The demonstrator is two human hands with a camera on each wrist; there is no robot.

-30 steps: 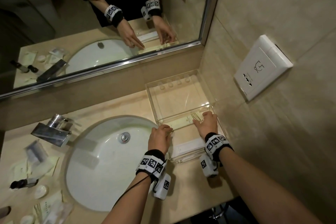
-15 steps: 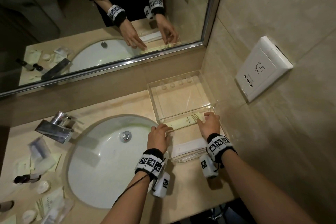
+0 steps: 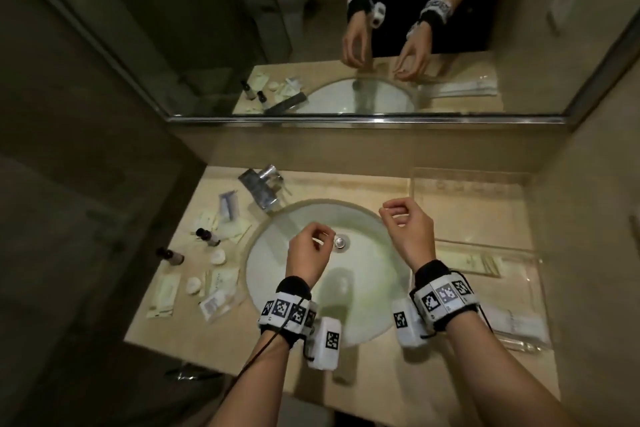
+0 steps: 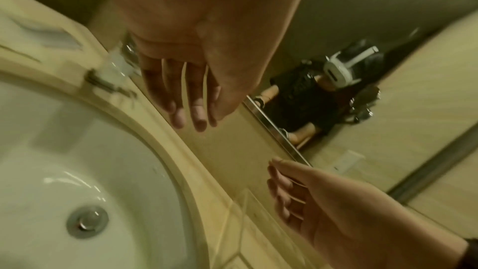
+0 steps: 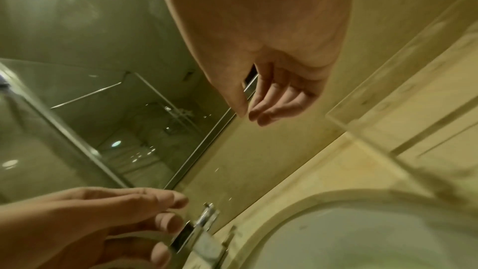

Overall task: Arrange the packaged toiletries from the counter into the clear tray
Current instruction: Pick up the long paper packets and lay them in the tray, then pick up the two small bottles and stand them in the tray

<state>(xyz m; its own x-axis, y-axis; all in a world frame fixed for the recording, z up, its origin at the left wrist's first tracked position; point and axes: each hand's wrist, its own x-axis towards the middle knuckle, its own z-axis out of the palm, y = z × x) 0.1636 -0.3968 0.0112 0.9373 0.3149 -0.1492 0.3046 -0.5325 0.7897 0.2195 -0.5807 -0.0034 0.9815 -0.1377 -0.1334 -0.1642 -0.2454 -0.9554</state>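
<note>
A: From the head view, what is showing that the wrist views are missing?

B: The whole counter [image 3: 374, 180]. The clear tray [image 3: 485, 246] is sitting at the right of the sink [image 3: 332, 274], against the wall, and two flat packets are lying inside it: a pale green one [image 3: 474, 262] across the middle and a white one [image 3: 516, 321] at the near end. The remaining packaged toiletries [image 3: 211, 274] are lying scattered to the left of the sink, among them two small dark-capped bottles [image 3: 207, 236] and a few round white pieces.

A: And the wrist views?

B: They are showing the finger pose more closely. In the left wrist view the left hand [image 4: 189, 73] is hanging above the sink rim with fingers [image 4: 199, 109] loosely extended. In the right wrist view the right hand [image 5: 271, 81] is drooping with relaxed, slightly bent fingers, and a corner of the tray wall [image 5: 388, 109] is showing at the right.

A: How are the hands posing overall?

B: Both are hovering above the sink, wrists raised, well apart from the packets. The left hand [image 3: 308, 253] is over the drain [image 3: 340, 241]; the right hand [image 3: 408, 229] is over the basin's right edge, beside the tray.

A: Is either hand gripping anything?

B: No. Both are released, fingers loosely curled and carrying nothing.
</note>
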